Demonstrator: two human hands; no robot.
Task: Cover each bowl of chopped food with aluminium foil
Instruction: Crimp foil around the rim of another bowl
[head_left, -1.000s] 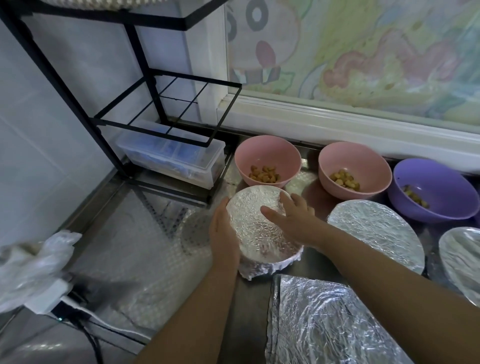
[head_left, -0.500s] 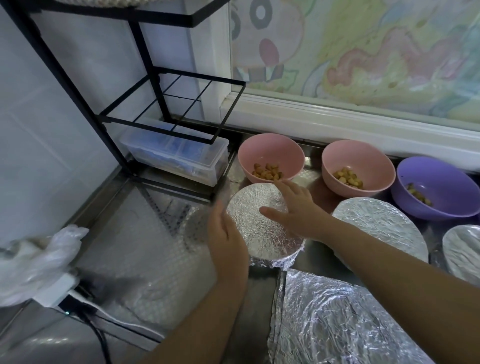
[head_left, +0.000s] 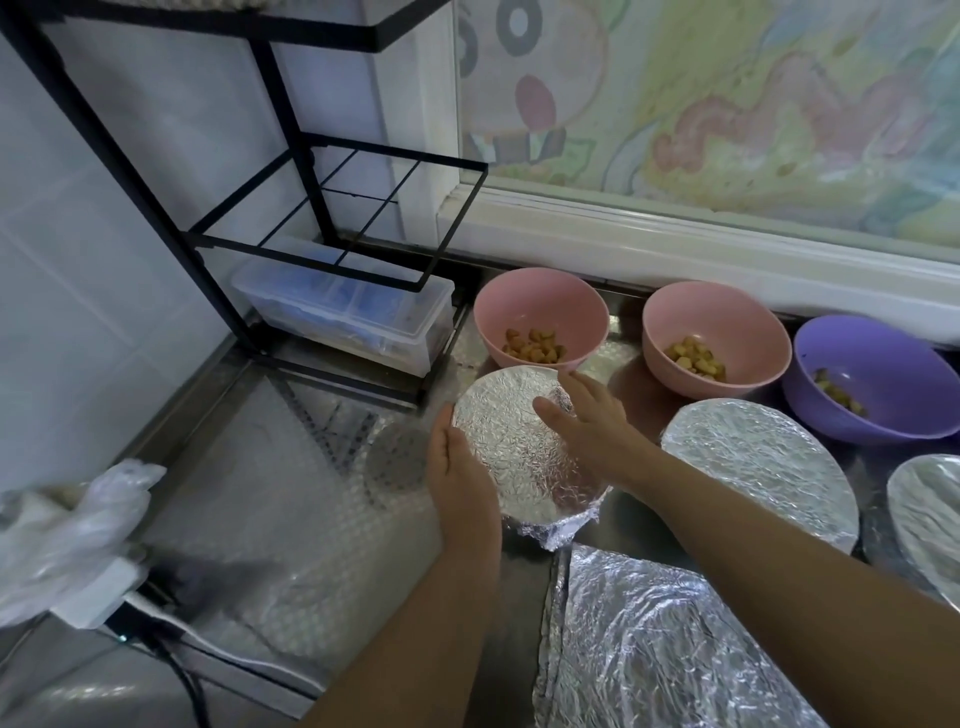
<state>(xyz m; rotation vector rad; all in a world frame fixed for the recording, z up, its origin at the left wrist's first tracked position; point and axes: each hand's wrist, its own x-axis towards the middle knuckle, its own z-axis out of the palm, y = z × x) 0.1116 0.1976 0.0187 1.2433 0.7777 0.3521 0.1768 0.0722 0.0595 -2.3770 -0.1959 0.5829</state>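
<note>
Foil-covered bowl (head_left: 511, 447) shoved farther back over last second; left pink bowl (head_left: 540, 306) now just behind it. Left hand (head_left: 460, 478) flat against its left side, right hand (head_left: 587, 421) spread flat on top, neither gripping. Likely finished; pink bowl (head_left: 717, 332) and purple bowl (head_left: 872, 374), behind-right, still uncovered.

The scene is lit softly and evenly by daylight diffused through the pictured pane (head_left: 727, 104) at the top right. Bright glare is thrown off the crumpled foil sheet (head_left: 649, 649) and the foil-covered bowl (head_left: 519, 447), and a dull sheen is seen on the steel counter (head_left: 291, 467). Only soft shadows are cast. The straight bars of the black rack (head_left: 280, 130) are bent by wide-angle distortion, and the plastic bag (head_left: 67, 535) at the left edge is blurred.
</note>
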